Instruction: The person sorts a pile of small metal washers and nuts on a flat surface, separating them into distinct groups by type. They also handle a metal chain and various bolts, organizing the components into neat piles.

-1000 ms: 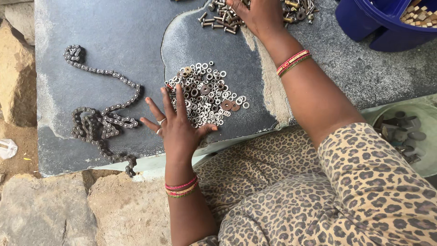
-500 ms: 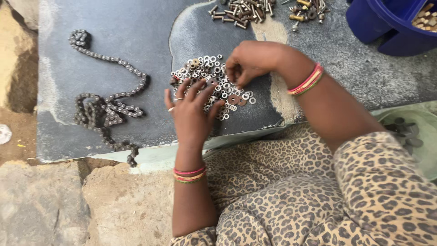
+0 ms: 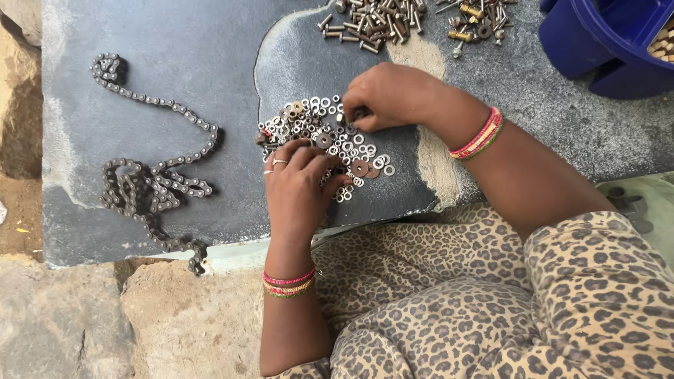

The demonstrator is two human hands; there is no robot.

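From the head camera, your left hand (image 3: 298,186) rests with curled fingers on the near edge of the pile of small washers (image 3: 324,137), which lies on the dark stone slab (image 3: 175,84) just in front of you; whether those fingers grip anything cannot be told, since they cover their own tips. Your right hand (image 3: 386,95) is bunched at the far edge of the pile, thumb and fingertips pinched narrow over a dark piece, though the pinch hides what exactly it has. Keep the left hand as a fence so the washers do not scatter, and pick one piece at a time with the right, lifting clear rather than dragging through the heap. The larger brown washers (image 3: 361,168) sit at the near right edge, easy to single out. Keep your wrists away from the bolts (image 3: 372,21) further back and from the roller chain (image 3: 151,182) well to the left.
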